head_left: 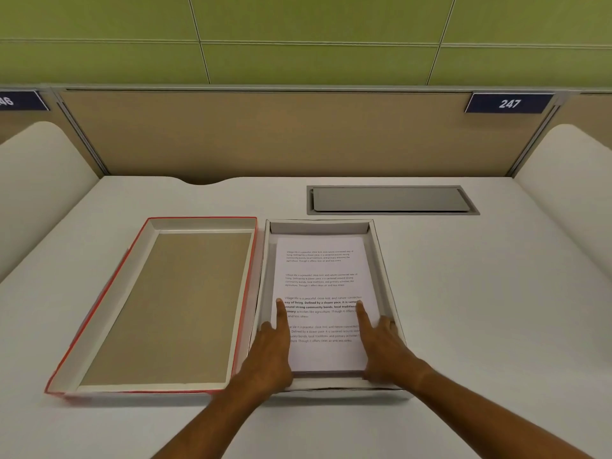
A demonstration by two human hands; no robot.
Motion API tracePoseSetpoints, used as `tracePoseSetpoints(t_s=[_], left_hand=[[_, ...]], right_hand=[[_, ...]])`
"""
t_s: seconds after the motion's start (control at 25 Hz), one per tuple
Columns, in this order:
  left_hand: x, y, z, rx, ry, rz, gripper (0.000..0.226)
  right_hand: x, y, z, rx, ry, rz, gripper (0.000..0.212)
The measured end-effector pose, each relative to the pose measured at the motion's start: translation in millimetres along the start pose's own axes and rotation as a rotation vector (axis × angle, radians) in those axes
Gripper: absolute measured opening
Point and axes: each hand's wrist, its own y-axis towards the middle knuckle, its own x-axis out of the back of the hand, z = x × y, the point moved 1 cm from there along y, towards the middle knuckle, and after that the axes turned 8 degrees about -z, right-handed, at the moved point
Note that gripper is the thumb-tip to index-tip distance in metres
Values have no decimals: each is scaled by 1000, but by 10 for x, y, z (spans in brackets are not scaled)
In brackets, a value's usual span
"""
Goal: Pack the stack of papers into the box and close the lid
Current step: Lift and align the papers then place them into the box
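The stack of papers [323,276], white with printed text, lies flat inside the shallow white box [384,266] in the middle of the desk. My left hand [271,352] rests on the stack's near left side with the index finger stretched out on the top sheet. My right hand [381,346] mirrors it on the near right side, index finger on the paper and thumb at the box's right wall. Neither hand grips anything. The lid [149,313], red outside with a brown inner face, lies upside down just left of the box, touching it.
A grey hatch [392,200] is set into the white desk [496,309] behind the box. A tan partition [265,134] closes off the back, with white side panels [39,167] left and right.
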Motion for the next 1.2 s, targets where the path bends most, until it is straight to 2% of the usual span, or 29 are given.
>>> tracePoseSetpoints(t_s=[0.28,0.4,0.52,0.56,0.6,0.68,0.76,0.84,0.88,1.04,1.2], left_hand=[[-11,19,30,23,-29,-38,118],[17,33,15,23,-14,-13,118],[112,82,-1,29,-135,33,125],[163,102,-13,32,-227,17,120],[217,123,-19,46,-350,-18,108],[323,162,-37,130,-613,-59,92],[412,216,-62,234,-899,42,91],[510,238,-93,287,-1124,113,81],[533,261,-78,335,-1162,122,84],[523,302,-8,473,-1147,137,114],[550,300,18,465,-1170,132,117]], right_hand=[[-17,8,9,3,-11,-41,117],[11,12,26,-5,-10,-11,118],[107,75,1,-55,126,73,129],[162,112,-17,-71,224,76,128],[218,154,-27,-84,356,68,121],[306,215,-24,-78,635,29,80],[375,278,-4,-120,800,-2,43],[433,328,-4,-222,901,31,39],[460,337,-15,-253,941,52,38],[485,375,-119,-272,1073,111,29],[532,297,-69,-270,1083,106,35]])
